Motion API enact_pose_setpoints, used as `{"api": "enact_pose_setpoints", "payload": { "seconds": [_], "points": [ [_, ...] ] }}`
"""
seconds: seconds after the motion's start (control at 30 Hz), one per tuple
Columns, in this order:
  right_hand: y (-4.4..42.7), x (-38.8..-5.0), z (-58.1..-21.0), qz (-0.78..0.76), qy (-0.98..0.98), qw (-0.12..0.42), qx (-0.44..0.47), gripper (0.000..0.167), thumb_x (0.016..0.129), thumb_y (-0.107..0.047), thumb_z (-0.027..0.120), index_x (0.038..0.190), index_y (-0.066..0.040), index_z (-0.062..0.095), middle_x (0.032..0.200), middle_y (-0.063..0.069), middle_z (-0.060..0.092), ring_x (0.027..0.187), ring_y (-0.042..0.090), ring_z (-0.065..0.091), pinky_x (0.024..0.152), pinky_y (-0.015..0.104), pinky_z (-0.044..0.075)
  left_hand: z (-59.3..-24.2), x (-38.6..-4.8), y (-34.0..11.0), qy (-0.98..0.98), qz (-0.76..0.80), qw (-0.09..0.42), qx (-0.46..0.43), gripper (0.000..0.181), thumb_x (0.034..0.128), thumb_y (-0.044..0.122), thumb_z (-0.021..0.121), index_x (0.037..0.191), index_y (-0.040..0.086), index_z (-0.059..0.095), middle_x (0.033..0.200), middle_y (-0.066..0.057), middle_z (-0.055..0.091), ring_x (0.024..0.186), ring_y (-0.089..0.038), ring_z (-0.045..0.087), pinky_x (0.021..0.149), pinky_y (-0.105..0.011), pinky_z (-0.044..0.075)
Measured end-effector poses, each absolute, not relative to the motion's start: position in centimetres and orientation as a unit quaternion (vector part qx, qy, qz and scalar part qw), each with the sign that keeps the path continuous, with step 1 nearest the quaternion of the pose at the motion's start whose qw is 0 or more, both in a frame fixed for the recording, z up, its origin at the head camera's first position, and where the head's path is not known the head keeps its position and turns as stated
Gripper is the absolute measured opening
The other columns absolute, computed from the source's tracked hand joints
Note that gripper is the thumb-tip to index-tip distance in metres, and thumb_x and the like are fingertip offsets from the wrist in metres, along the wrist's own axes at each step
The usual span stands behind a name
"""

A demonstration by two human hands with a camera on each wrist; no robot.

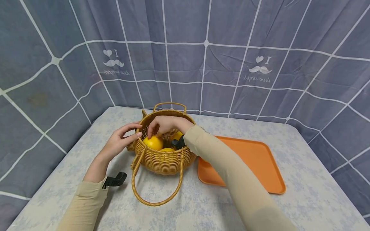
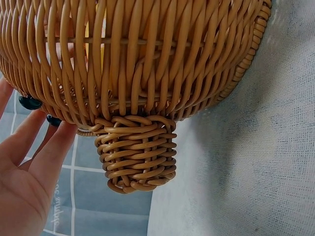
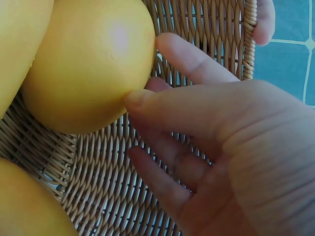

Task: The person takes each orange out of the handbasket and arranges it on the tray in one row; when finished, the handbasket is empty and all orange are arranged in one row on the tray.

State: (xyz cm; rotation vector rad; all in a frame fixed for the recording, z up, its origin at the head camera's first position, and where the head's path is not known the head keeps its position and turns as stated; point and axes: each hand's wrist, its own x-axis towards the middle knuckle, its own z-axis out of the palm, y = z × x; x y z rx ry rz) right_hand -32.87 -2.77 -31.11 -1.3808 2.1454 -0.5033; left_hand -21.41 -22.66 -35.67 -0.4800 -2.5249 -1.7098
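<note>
A brown wicker basket (image 1: 162, 162) stands on the table with several round yellow fruits inside. My right hand (image 1: 163, 124) reaches down into it. In the right wrist view, its thumb and index fingertips touch the near side of one yellow fruit (image 3: 93, 64) without wrapping round it; the other fingers are loosely bent. Another yellow fruit (image 3: 29, 206) lies lower in that view. At the basket's left rim, my left hand (image 1: 119, 141) touches the wicker with extended fingers and thumb. The left wrist view shows this hand (image 2: 29, 167) beside a short woven stub (image 2: 138, 155) on the basket's side.
An orange tray (image 1: 254, 160) lies right of the basket, partly hidden by the right sleeve. One basket handle (image 1: 156, 203) hangs forward over the table; the other handle (image 1: 170, 103) stands up behind. A grey-blue checked curtain (image 1: 185, 64) rises behind the patterned tabletop (image 1: 303, 166).
</note>
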Motion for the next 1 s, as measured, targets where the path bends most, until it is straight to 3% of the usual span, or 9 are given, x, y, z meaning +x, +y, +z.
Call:
{"api": "enact_pose_setpoints", "payload": {
  "seconds": [0.13, 0.3, 0.4, 0.53, 0.87, 0.97, 1.0],
  "points": [
    [-2.72, -32.74, -31.07, -0.196, 0.793, 0.281, -0.504, 0.031, 0.087, 0.010, 0.053, 0.105, -0.008, 0.071, 0.109, 0.000, 0.066, 0.100, 0.011, 0.056, 0.083, 0.020, 0.046, -35.64, -21.42, -22.62, -0.818, -0.552, 0.028, -0.156, 0.040, 0.0942, 0.025, 0.059, 0.129, 0.006, 0.053, 0.147, -0.007, 0.035, 0.135, -0.028, 0.029, 0.101, -0.052, 0.034],
    [-2.70, -32.52, -30.98, -0.187, 0.800, 0.282, -0.496, 0.013, 0.089, -0.017, 0.064, 0.100, -0.015, 0.072, 0.103, -0.007, 0.065, 0.097, 0.008, 0.055, 0.081, 0.020, 0.045, -35.64, -21.40, -22.60, -0.818, -0.553, 0.030, -0.157, 0.039, 0.0943, 0.024, 0.059, 0.128, 0.006, 0.054, 0.147, -0.007, 0.035, 0.135, -0.029, 0.029, 0.101, -0.052, 0.034],
    [-2.68, -32.51, -31.03, -0.176, 0.806, 0.269, -0.497, 0.015, 0.084, -0.027, 0.072, 0.095, -0.017, 0.070, 0.099, -0.008, 0.064, 0.091, 0.009, 0.054, 0.078, 0.020, 0.044, -35.65, -21.38, -22.57, -0.818, -0.553, 0.031, -0.156, 0.039, 0.0942, 0.025, 0.059, 0.128, 0.006, 0.054, 0.147, -0.007, 0.035, 0.135, -0.028, 0.029, 0.101, -0.052, 0.034],
    [-2.57, -32.49, -31.10, -0.182, 0.810, 0.273, -0.487, 0.019, 0.083, -0.023, 0.074, 0.097, -0.014, 0.066, 0.102, -0.005, 0.061, 0.091, 0.011, 0.053, 0.076, 0.021, 0.045, -35.65, -21.35, -22.50, -0.818, -0.553, 0.032, -0.154, 0.039, 0.0942, 0.025, 0.059, 0.128, 0.007, 0.054, 0.147, -0.007, 0.035, 0.135, -0.028, 0.030, 0.101, -0.051, 0.034],
    [-2.16, -32.39, -30.93, -0.200, 0.786, 0.315, -0.493, 0.037, 0.084, -0.004, 0.066, 0.119, -0.016, 0.062, 0.122, -0.004, 0.055, 0.116, 0.013, 0.047, 0.092, 0.024, 0.040, -35.61, -21.42, -22.32, -0.819, -0.554, 0.029, -0.146, 0.040, 0.0943, 0.026, 0.059, 0.128, 0.005, 0.053, 0.147, -0.008, 0.035, 0.135, -0.029, 0.028, 0.101, -0.052, 0.033],
    [-2.03, -32.40, -30.86, -0.201, 0.787, 0.333, -0.478, 0.043, 0.081, -0.001, 0.062, 0.120, -0.020, 0.063, 0.124, -0.008, 0.054, 0.112, 0.012, 0.046, 0.088, 0.024, 0.040, -35.65, -21.48, -22.29, -0.819, -0.554, 0.030, -0.147, 0.041, 0.0943, 0.025, 0.059, 0.129, 0.004, 0.053, 0.146, -0.009, 0.036, 0.135, -0.029, 0.028, 0.102, -0.052, 0.033],
    [-2.01, -32.42, -30.88, -0.203, 0.788, 0.340, -0.472, 0.045, 0.079, 0.000, 0.060, 0.119, -0.022, 0.063, 0.123, -0.008, 0.054, 0.103, 0.012, 0.048, 0.083, 0.025, 0.041, -35.66, -21.49, -22.29, -0.819, -0.554, 0.031, -0.147, 0.042, 0.0943, 0.025, 0.059, 0.129, 0.003, 0.052, 0.146, -0.009, 0.036, 0.135, -0.029, 0.029, 0.102, -0.052, 0.033]
  ]
}}
